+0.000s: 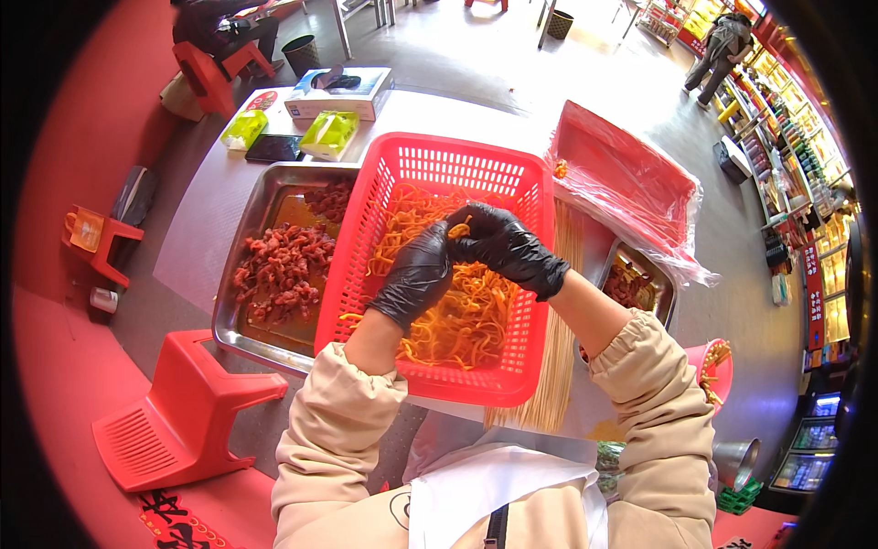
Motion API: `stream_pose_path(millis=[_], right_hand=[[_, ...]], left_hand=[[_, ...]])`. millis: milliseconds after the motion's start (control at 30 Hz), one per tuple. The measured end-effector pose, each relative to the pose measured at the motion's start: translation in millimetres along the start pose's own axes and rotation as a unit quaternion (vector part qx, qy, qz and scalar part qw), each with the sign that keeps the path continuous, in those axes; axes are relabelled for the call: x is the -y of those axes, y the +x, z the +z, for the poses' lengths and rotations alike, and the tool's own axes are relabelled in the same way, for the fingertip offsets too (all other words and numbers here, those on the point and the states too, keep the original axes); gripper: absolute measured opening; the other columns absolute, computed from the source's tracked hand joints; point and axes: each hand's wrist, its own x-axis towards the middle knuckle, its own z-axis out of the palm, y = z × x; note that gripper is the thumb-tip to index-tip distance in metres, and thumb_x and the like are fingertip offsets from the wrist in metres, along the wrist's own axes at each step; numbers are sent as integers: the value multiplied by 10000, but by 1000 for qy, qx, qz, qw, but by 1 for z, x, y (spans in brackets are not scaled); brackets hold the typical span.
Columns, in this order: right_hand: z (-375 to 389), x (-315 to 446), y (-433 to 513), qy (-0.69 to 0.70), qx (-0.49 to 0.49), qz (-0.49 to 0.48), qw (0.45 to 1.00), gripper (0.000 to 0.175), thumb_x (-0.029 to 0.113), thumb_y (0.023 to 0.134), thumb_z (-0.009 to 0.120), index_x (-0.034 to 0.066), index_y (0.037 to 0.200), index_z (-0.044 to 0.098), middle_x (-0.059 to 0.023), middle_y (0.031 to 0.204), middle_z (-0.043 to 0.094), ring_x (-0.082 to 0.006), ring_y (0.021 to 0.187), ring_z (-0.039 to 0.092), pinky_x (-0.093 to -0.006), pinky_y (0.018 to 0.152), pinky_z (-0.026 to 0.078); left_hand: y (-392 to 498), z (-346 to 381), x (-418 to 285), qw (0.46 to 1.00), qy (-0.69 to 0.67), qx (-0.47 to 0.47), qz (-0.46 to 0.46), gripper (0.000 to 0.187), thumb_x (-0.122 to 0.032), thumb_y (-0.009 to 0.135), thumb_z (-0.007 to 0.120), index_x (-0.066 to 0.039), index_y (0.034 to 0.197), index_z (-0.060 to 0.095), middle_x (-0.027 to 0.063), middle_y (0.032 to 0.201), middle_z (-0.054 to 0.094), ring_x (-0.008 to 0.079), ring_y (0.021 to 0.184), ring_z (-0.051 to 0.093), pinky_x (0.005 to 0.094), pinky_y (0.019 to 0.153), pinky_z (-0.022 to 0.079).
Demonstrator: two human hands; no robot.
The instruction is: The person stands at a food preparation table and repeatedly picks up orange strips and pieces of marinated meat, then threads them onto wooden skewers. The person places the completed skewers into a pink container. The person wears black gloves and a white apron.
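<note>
Over a red perforated plastic basket [439, 394], my left hand [417, 274] and my right hand [511, 247] meet, both in black disposable gloves. A small orange strip of food [459, 229] is pinched between their fingertips. Beneath the hands, a loose heap of orange, sauce-coated strips [466, 322] fills much of the basket floor. To the basket's right lies a thick bundle of thin bamboo skewers [566, 343], partly under the basket's rim. Whether a skewer is between my fingers cannot be made out.
Left of the basket is a metal tray [230, 329] with red marinated meat pieces [281, 267]. A plastic-lined red crate [624, 178] and smaller metal tray [669, 288] stand right. Behind are tissue packs [330, 134], a phone [273, 147] and a glove box [343, 96]. A red chair [185, 398] stands left.
</note>
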Motion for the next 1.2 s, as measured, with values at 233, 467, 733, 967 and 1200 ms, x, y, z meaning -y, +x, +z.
stream_pose_path(millis=[233,467,733,967,1200], right_hand=[[-24,-5,-8,42,-2,47,998,189,29,789,614,13,973,577,-63,853,617,-144,778,600,-272,686,484],[-25,4,-16,55,3,87,995,240,52,779,629,-3,1007,579,-80,868,630,-149,782,598,-278,718,477],[-29,-4,-19,75,-10,80,994,229,66,776,634,-11,987,591,-83,867,628,-150,791,595,-284,733,476],[-36,-7,-26,90,-19,45,995,236,60,783,624,1,1007,580,-68,892,614,-151,846,589,-285,755,477],[-29,-2,-32,141,-47,69,986,250,90,802,618,3,1032,574,-71,932,613,-151,872,587,-293,777,474]], left_hand=[[2,11,12,987,-119,105,19,329,63,874,317,7,1178,428,79,1052,538,164,963,506,292,863,398],[0,12,7,987,124,92,33,181,29,842,373,17,996,469,190,855,539,338,797,537,364,702,429],[-4,17,11,984,147,90,47,126,8,833,411,2,945,468,193,823,520,349,778,527,374,680,425],[2,17,-9,984,31,98,143,130,11,852,432,5,971,483,160,846,507,313,785,518,353,697,426],[1,21,0,967,186,58,163,167,25,834,432,0,979,511,172,841,507,341,797,519,366,696,429]])
